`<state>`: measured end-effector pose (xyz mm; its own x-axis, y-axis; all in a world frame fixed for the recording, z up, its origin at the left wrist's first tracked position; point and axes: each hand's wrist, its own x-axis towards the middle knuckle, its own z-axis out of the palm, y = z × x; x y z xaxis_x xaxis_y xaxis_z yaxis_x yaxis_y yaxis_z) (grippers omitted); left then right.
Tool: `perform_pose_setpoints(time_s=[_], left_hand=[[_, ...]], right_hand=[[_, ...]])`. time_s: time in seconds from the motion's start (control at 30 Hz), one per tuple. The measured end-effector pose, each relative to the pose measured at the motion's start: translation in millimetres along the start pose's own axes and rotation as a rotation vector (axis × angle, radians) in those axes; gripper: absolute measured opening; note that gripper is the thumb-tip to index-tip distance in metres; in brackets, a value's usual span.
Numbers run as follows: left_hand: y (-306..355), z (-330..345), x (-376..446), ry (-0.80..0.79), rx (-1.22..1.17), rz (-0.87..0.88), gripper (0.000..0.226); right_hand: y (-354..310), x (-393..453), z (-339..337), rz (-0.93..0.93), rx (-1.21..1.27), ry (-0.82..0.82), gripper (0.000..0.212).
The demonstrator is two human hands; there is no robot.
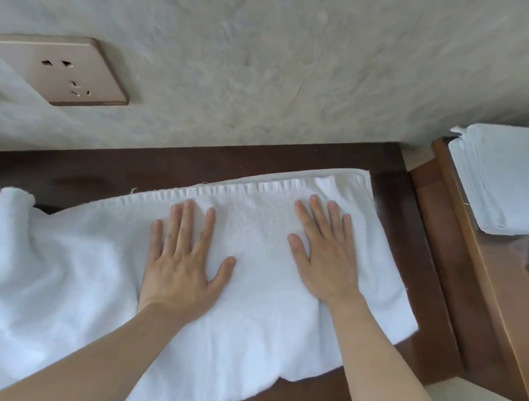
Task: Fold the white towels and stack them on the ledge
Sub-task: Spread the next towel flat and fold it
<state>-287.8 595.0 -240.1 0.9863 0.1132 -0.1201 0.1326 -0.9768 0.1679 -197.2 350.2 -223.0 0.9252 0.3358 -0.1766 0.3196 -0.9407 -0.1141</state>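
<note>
Hands lie flat with straight fingers on the white towel [252, 262], left hand [182, 266] beside right hand [325, 255]; the towel is spread on the dark wooden surface [411, 243]. Folded towels [508, 178] sit on the ledge [478, 280] at right.

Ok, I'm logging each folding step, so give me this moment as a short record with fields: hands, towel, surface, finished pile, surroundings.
left hand: flat, fingers spread, pressing the towel
right hand: flat, pressing the towel beside the left
towel: white, spread on the dark wooden surface, left end rumpled
dark wooden surface: against the wall
folded towels: stacked on the lighter wooden ledge to the right
wall socket: upper left
</note>
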Motion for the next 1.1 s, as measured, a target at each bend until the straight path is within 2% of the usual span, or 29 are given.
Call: perform_pose_setpoints(time_s=[0.17,0.4,0.53,0.63,0.77,0.87,1.0,1.1], left_hand=[[2,-3,-1,-0.008,0.021,-0.009,0.076],[2,-4,-1,0.005,0.009,-0.021,0.076],[0,0,-1,0.026,0.013,-0.021,0.076],[1,-1,-2,0.013,0.012,-0.015,0.076],[6,-8,-6,-0.064,0.042,-0.046,0.071],[38,-10,6,-0.081,-0.036,-0.098,0.065],[110,-4,25,-0.029,-0.133,0.116,0.064],[126,9,32,-0.052,-0.063,0.085,0.066]], right_hand=[[24,5,-3,0.038,0.022,0.048,0.062],[25,8,-2,0.095,0.032,0.059,0.063],[37,20,-4,0.158,-0.035,0.098,0.065],[41,24,-4,0.236,-0.008,0.120,0.065],[37,23,-3,0.208,-0.018,0.165,0.064],[39,25,-3,0.201,-0.007,0.195,0.062],[39,23,0,0.193,0.008,0.259,0.061],[39,22,-1,0.200,0.022,0.328,0.056]])
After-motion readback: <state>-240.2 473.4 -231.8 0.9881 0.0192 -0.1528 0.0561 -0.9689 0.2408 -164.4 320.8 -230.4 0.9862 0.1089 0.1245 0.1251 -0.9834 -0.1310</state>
